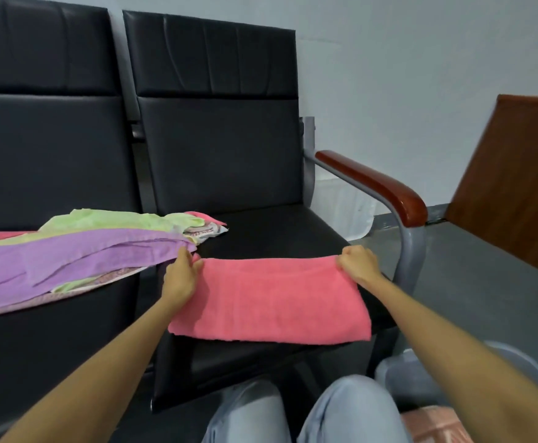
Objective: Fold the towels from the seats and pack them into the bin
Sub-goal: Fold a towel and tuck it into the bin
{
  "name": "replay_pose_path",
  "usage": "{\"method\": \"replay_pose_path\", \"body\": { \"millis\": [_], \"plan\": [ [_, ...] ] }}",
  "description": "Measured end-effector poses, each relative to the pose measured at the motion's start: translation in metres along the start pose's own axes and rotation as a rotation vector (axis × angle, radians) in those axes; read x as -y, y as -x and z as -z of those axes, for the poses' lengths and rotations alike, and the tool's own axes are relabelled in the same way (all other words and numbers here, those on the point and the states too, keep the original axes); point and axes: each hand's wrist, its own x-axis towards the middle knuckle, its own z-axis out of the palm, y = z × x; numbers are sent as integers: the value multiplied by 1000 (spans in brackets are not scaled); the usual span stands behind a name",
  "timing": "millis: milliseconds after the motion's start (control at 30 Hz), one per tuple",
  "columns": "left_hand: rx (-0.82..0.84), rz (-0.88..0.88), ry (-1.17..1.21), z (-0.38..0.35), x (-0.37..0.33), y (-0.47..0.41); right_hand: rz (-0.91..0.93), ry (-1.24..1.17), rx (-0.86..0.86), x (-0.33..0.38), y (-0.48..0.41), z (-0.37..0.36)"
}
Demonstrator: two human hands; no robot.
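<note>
On the right black seat (277, 231) lies a coral-pink towel (271, 302), folded into a flat rectangle; left hand (180, 276) and right hand (358, 263) pinch its far corners

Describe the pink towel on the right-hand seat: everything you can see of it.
The pink towel is coral-pink, terry-looking cloth, seemingly folded into a wide rectangle. It lies flat on the front of the black seat, its near edge at the seat's front edge. The left hand pinches its far left corner and the right hand grips its far right corner.
</note>
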Motion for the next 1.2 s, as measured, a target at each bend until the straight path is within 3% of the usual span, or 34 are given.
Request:
{"method": "replay_pose_path", "body": {
  "millis": [133,233,467,633,700,800,933,1000,1200],
  "plan": [
    [-4,-128,-35,-2,-7,-21,-44,-83,-179,10,-16,-8],
    [-12,-126,-41,-7,-12,-41,-22,-106,-247,20,-29,-14],
    [69,60,-252,-25,13,-57,-43,403,-14,10,-32,-55],
    [160,161,-340,-19,5,-57,76,591,-150,25,-32,-60],
    [265,198,-415,-13,-1,-53,222,477,-140,37,-24,-70],
    [323,272,-393,-7,-1,-51,392,2,54,66,2,-90],
    [320,329,-287,4,2,-46,136,-522,231,103,37,-124],
    [337,333,-300,7,0,-40,40,-576,255,112,47,-134],
    [407,436,-187,12,-11,-25,10,-517,253,119,53,-131]
  ]
}}
